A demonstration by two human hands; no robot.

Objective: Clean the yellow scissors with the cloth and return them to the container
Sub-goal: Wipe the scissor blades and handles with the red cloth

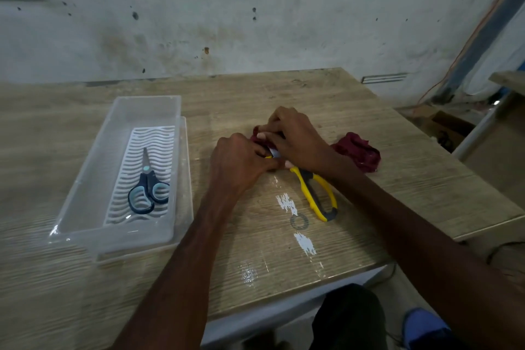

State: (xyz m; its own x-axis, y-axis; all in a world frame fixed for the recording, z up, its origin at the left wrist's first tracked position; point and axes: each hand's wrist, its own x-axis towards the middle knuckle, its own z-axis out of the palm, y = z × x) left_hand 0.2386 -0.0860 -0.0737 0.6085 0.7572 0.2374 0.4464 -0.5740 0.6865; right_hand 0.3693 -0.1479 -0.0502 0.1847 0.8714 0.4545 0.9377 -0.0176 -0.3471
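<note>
Yellow scissors (314,193) lie on the tabletop (355,111), our left hand (238,163) pinning the stiff, sharp blades while our right hand (292,136) presses soft cloth (358,150) over them; handles look safest to grip.

Hands (270,148) on cloth-wrapped yellow scissors (315,193)

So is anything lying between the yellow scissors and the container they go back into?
Nothing visible: the table between the yellow scissors and the clear container is bare wood. Blue scissors already lie on the rack inside, with free space around them.
</note>
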